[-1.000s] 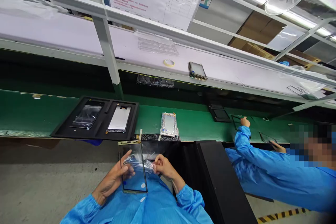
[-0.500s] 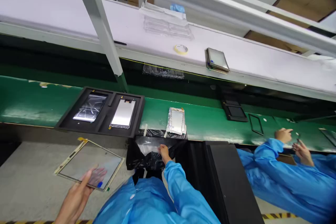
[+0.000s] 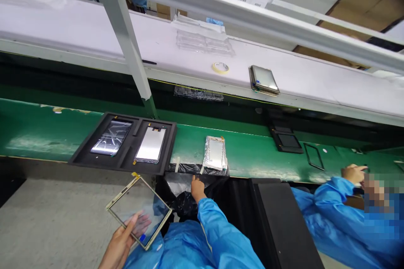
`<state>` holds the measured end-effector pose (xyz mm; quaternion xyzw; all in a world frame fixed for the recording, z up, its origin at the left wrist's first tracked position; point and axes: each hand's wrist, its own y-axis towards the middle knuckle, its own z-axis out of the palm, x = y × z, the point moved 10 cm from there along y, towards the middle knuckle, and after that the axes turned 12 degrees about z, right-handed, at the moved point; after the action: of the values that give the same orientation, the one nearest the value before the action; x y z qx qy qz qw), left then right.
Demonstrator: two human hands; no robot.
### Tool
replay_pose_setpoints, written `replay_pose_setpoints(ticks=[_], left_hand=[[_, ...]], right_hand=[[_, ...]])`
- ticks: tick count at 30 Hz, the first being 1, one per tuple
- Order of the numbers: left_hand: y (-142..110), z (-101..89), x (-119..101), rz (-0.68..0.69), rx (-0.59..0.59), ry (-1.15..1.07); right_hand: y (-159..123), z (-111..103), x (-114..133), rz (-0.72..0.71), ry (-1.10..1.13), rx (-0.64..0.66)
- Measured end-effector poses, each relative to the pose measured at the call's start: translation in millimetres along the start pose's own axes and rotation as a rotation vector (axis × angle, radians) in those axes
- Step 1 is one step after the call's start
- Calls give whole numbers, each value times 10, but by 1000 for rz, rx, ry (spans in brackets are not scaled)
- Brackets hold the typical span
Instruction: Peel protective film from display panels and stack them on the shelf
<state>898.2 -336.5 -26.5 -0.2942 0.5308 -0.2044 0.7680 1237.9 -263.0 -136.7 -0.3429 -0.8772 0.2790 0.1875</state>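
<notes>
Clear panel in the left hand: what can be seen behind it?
Through the clear panel, part of the left hand, grey floor and some blue clothing show. Whatever lies directly behind its opaque border is covered.

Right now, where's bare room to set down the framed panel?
Green bench: between the silvery panel and small black tray; also left of the large black tray. White shelf: right of the glass stack. Crowded: bench edge before the silvery panel, with the black bag and right hand.
</notes>
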Motion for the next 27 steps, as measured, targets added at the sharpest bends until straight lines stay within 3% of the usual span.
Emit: replay_pose_setpoints(ticks=[3, 5, 7, 8, 10, 12, 14, 18, 20, 22, 24, 27], left_hand=[[71, 462, -96, 48, 138, 25], [98, 773, -118, 69, 199, 67], [94, 1111, -121, 97, 259, 102], [71, 1302, -115, 111, 304, 110], [-24, 1726, -86, 131, 436, 97], [-152, 2130, -36, 147, 572, 60], [-226, 2423, 66, 152, 638, 59], [-129, 2704, 378, 156, 614, 178], [-34, 2766, 503, 163, 583, 218], [47, 2801, 581, 171, 552, 237], [115, 2790, 617, 171, 495, 245], [184, 2692, 656, 131, 394, 245]], right_hand=[[-423, -94, 24, -68, 201, 107], [-791, -132, 152, -222, 535, 304], [-1131, -328, 225, -387, 853, 434], [-1235, -482, 182, -431, 945, 428], [-1298, -893, -52, -438, 1005, 296], [-1255, -1481, -396, -417, 1066, 155], [-1177, -2278, -771, -427, 1142, 23], [-1058, -4331, -1376, -502, 1219, -385], [-973, -5294, -1396, -536, 1149, -553], [-783, -6063, -1268, -474, 1044, -666], [-507, -6596, -1079, -342, 955, -710], [-137, -7047, -799, -192, 825, -743]])
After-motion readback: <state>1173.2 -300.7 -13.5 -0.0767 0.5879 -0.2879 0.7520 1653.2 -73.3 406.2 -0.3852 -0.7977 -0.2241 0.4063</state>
